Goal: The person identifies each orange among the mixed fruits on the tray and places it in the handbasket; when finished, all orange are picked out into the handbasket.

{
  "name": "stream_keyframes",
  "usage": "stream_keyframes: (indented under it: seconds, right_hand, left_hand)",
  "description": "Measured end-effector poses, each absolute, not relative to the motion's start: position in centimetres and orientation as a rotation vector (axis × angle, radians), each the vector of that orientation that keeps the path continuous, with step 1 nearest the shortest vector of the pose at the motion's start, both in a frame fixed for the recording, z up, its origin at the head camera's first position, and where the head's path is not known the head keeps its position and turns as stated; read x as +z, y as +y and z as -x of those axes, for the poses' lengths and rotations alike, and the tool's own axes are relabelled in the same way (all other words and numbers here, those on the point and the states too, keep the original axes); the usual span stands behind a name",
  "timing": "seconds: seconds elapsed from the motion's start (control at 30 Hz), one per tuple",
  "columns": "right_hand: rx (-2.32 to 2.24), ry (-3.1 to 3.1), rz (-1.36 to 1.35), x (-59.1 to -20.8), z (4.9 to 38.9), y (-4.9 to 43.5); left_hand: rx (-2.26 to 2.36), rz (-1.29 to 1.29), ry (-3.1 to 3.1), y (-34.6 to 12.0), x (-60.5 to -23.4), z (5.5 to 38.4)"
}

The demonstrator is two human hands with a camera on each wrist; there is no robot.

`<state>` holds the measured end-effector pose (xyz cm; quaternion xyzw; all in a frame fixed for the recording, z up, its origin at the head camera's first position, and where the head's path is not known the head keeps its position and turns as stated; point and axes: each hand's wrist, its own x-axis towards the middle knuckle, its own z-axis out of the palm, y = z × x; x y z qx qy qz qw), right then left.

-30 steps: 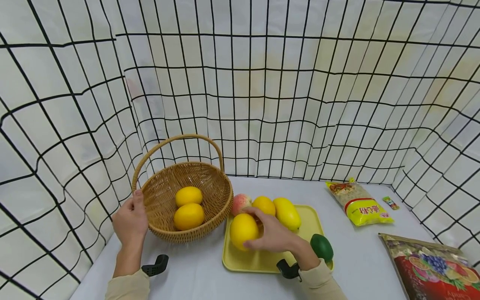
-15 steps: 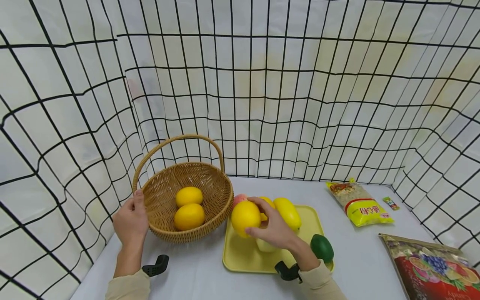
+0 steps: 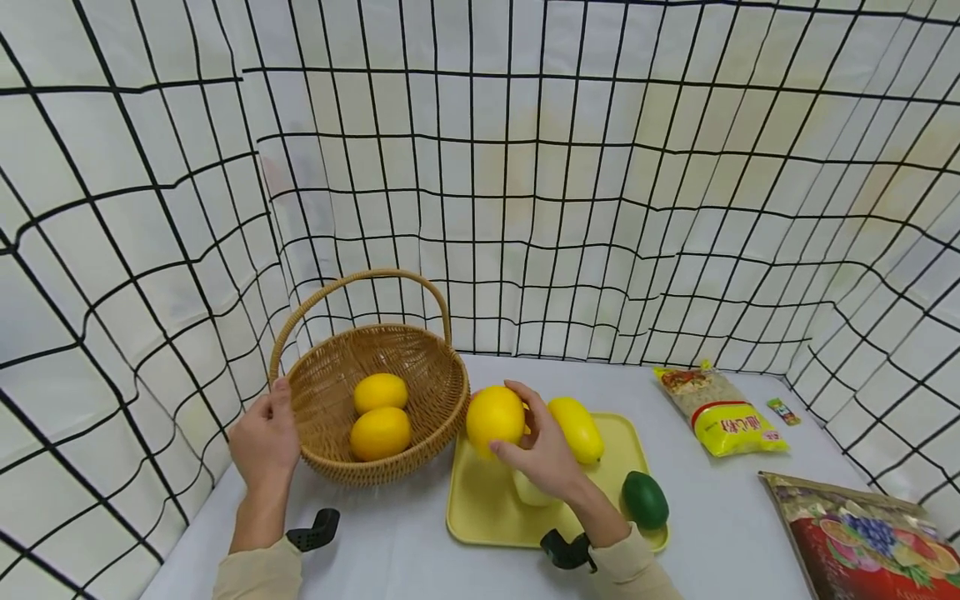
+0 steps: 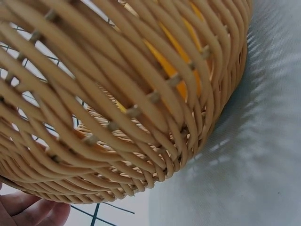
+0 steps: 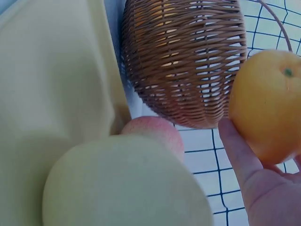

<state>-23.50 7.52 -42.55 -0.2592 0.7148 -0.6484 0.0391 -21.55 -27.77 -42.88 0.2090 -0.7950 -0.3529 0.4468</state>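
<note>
My left hand point(image 3: 264, 435) grips the left rim of a wicker basket point(image 3: 315, 387), thumb on top; its fingers point(image 4: 35, 212) show at the basket's edge in the left wrist view. The basket has an arched handle and holds two yellow-orange fruits point(image 3: 381, 433). My right hand point(image 3: 547, 457) holds an orange point(image 3: 495, 417) between thumb and fingers, over the left part of a yellow tray point(image 3: 487, 525). In the right wrist view the orange shows a green stem spot. A pale rounded fruit point(image 5: 127, 183) and a pink peach point(image 5: 155, 132) lie below it on the tray side.
On the tray are a yellow mango point(image 3: 576, 429) and, at its right edge, a dark green avocado-like fruit point(image 3: 643, 500). To the right lie a yellow food bag point(image 3: 723, 412), a small packet point(image 3: 783, 411) and a large red candy bag point(image 3: 870, 533). Black netting point(image 3: 525, 250) surrounds the table.
My right hand has lifted the orange up from the tray and slightly right, uncovering the pale fruit and covering the peach. The left hand stays on the basket.
</note>
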Motion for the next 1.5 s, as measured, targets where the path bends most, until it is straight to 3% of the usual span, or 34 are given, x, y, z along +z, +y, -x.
stream_keyframes:
  seconds: [0.77, 1.5]
  right_hand:
    - [-1.853, 2.396, 1.008, -39.2, 24.8, 2.9]
    - [-1.712, 2.527, 0.936, -38.9, 26.2, 0.5]
  left_hand:
    - [-0.889, -0.529, -1.972, -27.8, -42.9, 21.6]
    - [-0.872, -0.485, -1.958, -27.6, -42.8, 21.6]
